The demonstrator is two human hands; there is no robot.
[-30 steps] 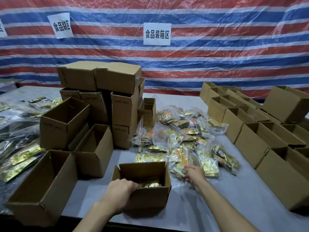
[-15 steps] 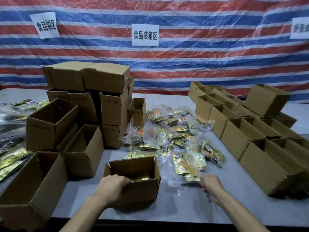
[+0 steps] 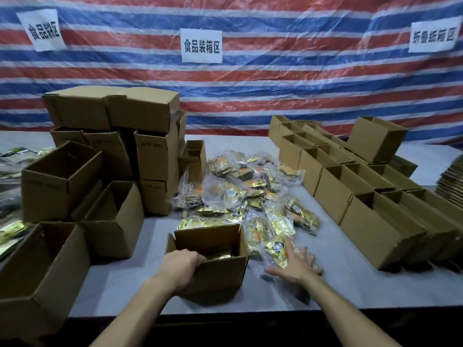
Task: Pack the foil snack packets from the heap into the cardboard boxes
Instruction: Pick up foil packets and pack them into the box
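Grey cloth covers the desk (image 3: 350, 284), and by its near edge the left grip (image 3: 181, 265) is clamped on the near wall of an open cardboard box (image 3: 220, 274), fingers hooked over the rim. Gold packets (image 3: 220, 255) lie inside this box. Just right of it the right grip (image 3: 297, 265) lies flat with fingers spread apart, resting on a clear bag of foil packets (image 3: 275, 249). Behind the box, mid-desk, sprawls the heap (image 3: 240, 191) of bagged snack packets. Empty open boxes (image 3: 37, 284) crowd the near left corner, with a taller stack (image 3: 150, 166) behind them. Rows of open boxes (image 3: 350, 191) run along the right side. A striped tarp (image 3: 250, 83) with white paper signs (image 3: 201, 45) hangs beyond the far edge.
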